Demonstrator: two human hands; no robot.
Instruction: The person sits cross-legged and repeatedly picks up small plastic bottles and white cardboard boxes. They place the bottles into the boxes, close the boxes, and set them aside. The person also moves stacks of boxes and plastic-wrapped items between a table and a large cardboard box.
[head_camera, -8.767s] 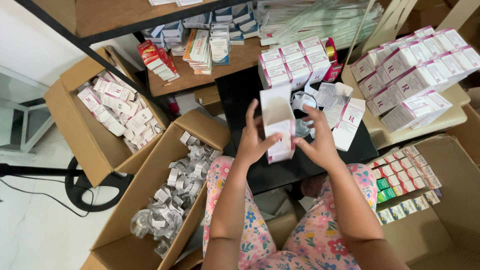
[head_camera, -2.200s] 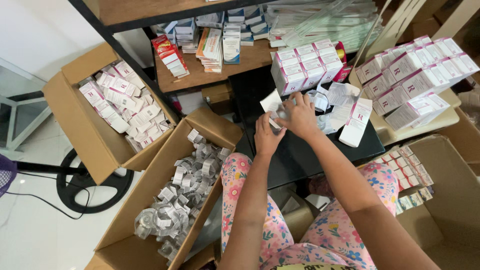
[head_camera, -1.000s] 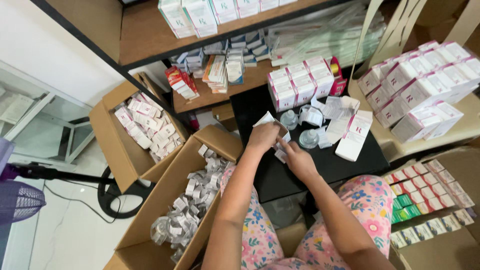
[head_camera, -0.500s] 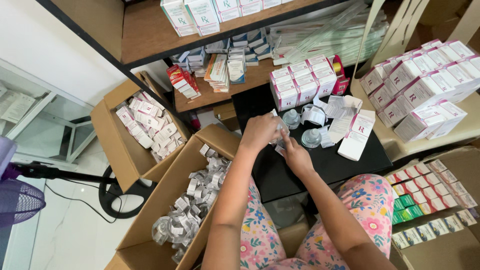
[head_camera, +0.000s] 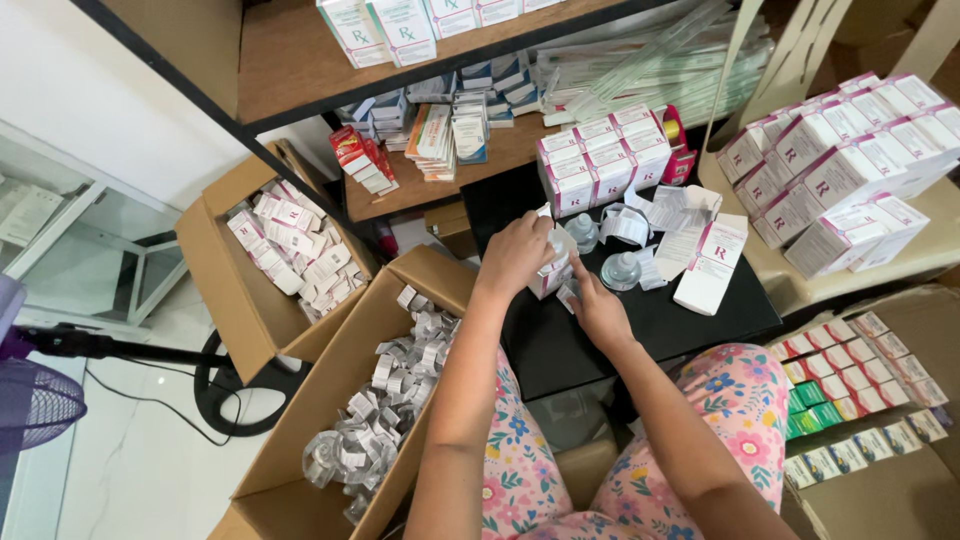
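Hands are meeting over the black tabletop (head_camera: 600, 340): we are gripping a small white-and-pink carton (head_camera: 551, 277) in our left hand (head_camera: 515, 255), our right hand (head_camera: 598, 308) pinching its lower flap, beside two clear bottles (head_camera: 621, 270).

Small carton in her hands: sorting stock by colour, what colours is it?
White with a magenta band, small carton, head view.

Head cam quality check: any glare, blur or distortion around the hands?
Head view: even, soft daylight, no harsh shadows; left hand and right hand are reasonably sharp on the small box; the black table shows little glare; wide-angle lens bends the shelf edge and stretches the corners.
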